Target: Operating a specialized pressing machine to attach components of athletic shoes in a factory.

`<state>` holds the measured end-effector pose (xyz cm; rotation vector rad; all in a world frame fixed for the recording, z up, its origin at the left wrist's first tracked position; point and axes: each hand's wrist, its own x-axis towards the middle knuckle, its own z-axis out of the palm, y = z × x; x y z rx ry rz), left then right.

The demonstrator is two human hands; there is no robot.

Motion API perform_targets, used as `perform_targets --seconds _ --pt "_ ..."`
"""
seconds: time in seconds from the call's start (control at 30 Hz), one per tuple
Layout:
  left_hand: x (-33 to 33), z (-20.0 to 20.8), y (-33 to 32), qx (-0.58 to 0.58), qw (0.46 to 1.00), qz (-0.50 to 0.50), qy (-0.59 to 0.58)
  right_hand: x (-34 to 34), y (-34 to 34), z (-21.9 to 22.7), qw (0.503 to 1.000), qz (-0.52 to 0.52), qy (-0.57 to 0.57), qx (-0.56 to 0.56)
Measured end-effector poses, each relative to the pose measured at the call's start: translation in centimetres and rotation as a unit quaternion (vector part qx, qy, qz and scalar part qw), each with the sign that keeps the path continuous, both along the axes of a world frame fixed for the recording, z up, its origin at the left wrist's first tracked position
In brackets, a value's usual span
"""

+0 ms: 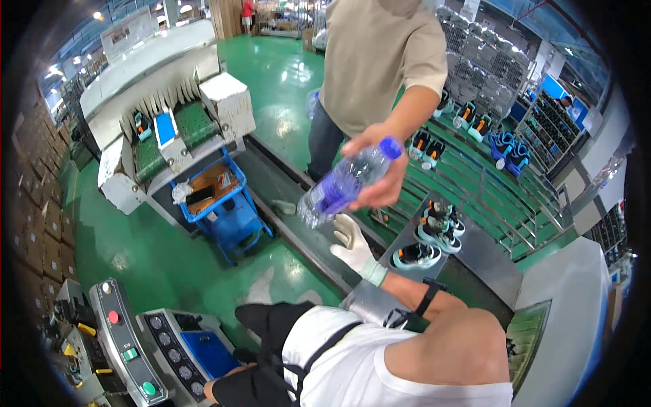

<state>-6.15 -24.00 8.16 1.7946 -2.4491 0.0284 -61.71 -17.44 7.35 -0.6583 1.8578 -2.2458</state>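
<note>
My right hand (353, 248), in a white glove, reaches out with its fingers apart and nothing in it. Just above its fingertips is a clear plastic bottle (342, 182) with a purple label and a purple cap, tilted with its base toward my glove. A person (380, 68) in a beige T-shirt holds that bottle in a bare hand (388, 173). Whether my fingertips touch the bottle I cannot tell. At the lower left, bare skin beside black cloth shows near the control panel; my left hand cannot be made out there.
Several sneakers (417, 256) stand on a metal ledge to the right, before a roller rack (468, 197) carrying more shoes. A conveyor (288, 197) runs ahead. To the left are a blue cart (234, 224), a white machine (227, 102) and a button panel (125, 339).
</note>
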Motion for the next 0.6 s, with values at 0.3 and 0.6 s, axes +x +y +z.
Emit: perform_targets --seconds 0.3,0.6 --pt "-10.0 5.0 -5.5 -0.025 0.963 0.013 0.267 -0.1 -3.2 6.7 0.984 0.148 0.08 -0.064" --pt "-17.8 4.1 -8.0 0.007 0.916 -0.042 0.399 2.3 -3.9 6.2 0.982 0.151 0.02 -0.115"
